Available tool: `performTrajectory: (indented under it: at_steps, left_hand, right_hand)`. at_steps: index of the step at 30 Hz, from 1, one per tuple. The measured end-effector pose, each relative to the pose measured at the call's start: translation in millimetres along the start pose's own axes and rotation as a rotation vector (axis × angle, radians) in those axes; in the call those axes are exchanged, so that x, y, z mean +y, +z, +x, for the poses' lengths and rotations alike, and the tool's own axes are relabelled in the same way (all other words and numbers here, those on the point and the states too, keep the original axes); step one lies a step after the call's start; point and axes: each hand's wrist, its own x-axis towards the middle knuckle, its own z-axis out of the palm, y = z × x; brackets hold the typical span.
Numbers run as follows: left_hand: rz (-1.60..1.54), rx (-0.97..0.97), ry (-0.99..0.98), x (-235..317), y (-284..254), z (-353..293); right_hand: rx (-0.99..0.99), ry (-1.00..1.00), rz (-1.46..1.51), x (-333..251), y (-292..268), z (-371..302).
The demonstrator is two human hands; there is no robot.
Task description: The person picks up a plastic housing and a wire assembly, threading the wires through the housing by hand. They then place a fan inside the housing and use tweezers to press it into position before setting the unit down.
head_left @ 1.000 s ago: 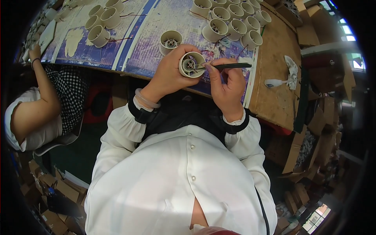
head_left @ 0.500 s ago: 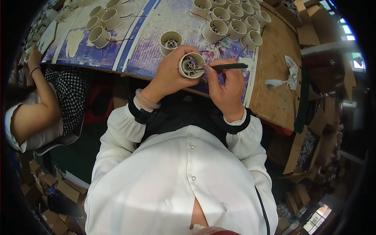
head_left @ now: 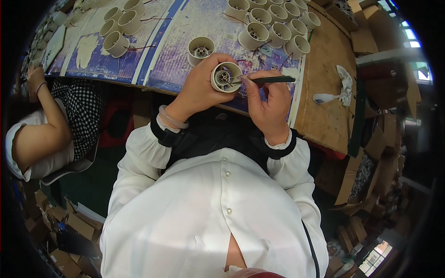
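My left hand [head_left: 202, 83] is wrapped round a white cylindrical cup-shaped housing [head_left: 214, 82], tilted so its mouth faces up toward me. Inside it sits a small round metal part [head_left: 224, 78] with spokes about it. Between the thumb and fingers of my right hand [head_left: 269, 99] is a slim black-handled tool [head_left: 278, 79], its thin tip pointing left into the housing's mouth. The tip is too small to tell its exact shape. Just beyond my left hand, another white housing [head_left: 201, 54] stands upright on the table with a similar metal part inside.
Many white housings [head_left: 254, 36] stand grouped at the back right, some with dark red wires; another group [head_left: 116, 44] stands at the left. A small white bottle [head_left: 324, 98] and crumpled tissue [head_left: 345, 85] lie on the brown board. A co-worker [head_left: 41, 129] sits at the left.
Both my hands hold nearly the same pose; the tool in my right hand has shifted very slightly. At the left, the co-worker's hand has moved a little.
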Motion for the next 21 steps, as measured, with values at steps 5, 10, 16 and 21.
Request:
performTrajectory:
  at_steps: [5, 10, 16, 21]
  left_hand:
    - [-0.004, 0.002, 0.012, 0.0, -0.5, 1.2]
    - [0.008, -0.001, 0.021, -0.8, -0.2, -1.5]
    - [-0.029, 0.024, 0.008, 0.7, 0.5, -3.9]
    - [-0.002, -0.017, 0.015, 4.0, 2.5, -8.2]
  right_hand:
    - [0.004, -0.056, -0.03, 1.0, 1.6, 1.1]
    - [0.007, -0.132, -0.059, 0.4, 3.7, -0.1]
    - [0.093, 0.182, 0.145, -2.8, -10.8, -1.0]
    - [0.198, 0.316, 0.258, 8.5, -25.4, 3.4]
